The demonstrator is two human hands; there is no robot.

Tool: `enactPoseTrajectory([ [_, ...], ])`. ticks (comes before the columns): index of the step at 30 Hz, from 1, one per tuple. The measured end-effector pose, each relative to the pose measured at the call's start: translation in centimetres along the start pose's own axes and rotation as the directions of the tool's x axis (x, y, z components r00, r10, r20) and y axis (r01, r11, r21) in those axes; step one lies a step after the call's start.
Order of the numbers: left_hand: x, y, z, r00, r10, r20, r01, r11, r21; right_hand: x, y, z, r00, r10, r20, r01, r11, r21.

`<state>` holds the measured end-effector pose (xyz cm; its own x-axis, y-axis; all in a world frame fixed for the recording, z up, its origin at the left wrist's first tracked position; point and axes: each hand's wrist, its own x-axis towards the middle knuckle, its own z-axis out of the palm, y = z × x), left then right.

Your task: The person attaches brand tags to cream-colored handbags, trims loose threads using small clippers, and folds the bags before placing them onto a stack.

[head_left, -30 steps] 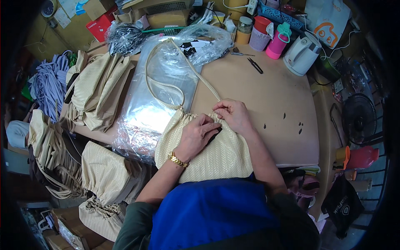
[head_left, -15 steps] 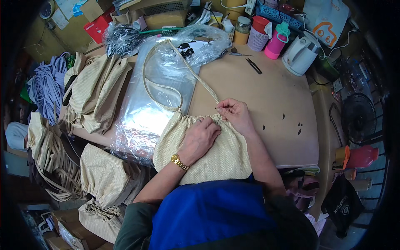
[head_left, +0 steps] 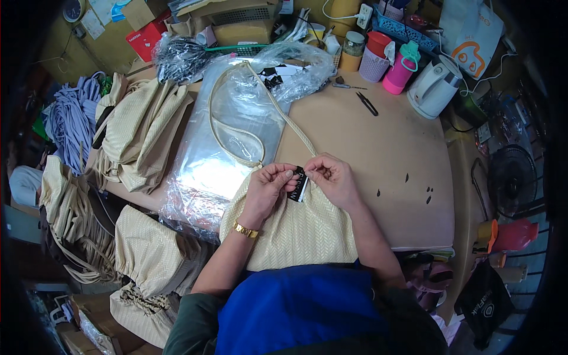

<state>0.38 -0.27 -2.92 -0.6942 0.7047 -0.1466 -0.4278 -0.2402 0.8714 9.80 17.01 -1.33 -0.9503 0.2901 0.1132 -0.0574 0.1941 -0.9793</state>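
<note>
A cream woven drawstring bag lies in front of me, its gathered mouth facing away. Its long strap loops out over the table. Against the bag's upper front is a black hang tag with pale lettering. My left hand, with a gold watch on its wrist, pinches the tag's left edge near the top. Beside the tag's upper right corner, my right hand has thumb and fingers pressed together; what is between them is too small to make out.
Clear plastic bags lie under the strap. More cream bags are piled at the left, others lower down. Black snips rest at the far right, near a white kettle and a pink bottle.
The black tag now shows between my hands. My left hand has lifted off the bag's front into a pinch. My right hand has come slightly down towards it.
</note>
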Motion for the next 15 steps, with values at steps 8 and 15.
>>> enactPoseTrajectory([
  [8,-0.3,0.3,0.4,1.000,0.010,-0.013,-0.009,0.999,0.051,0.0,-0.5,0.6,0.999,-0.039,-0.028,0.036,0.996,-0.076],
  [15,-0.1,-0.3,0.3,0.999,0.028,-0.047,-0.025,0.998,0.060,0.1,0.1,0.9,0.996,-0.072,-0.059,0.067,0.994,-0.083],
])
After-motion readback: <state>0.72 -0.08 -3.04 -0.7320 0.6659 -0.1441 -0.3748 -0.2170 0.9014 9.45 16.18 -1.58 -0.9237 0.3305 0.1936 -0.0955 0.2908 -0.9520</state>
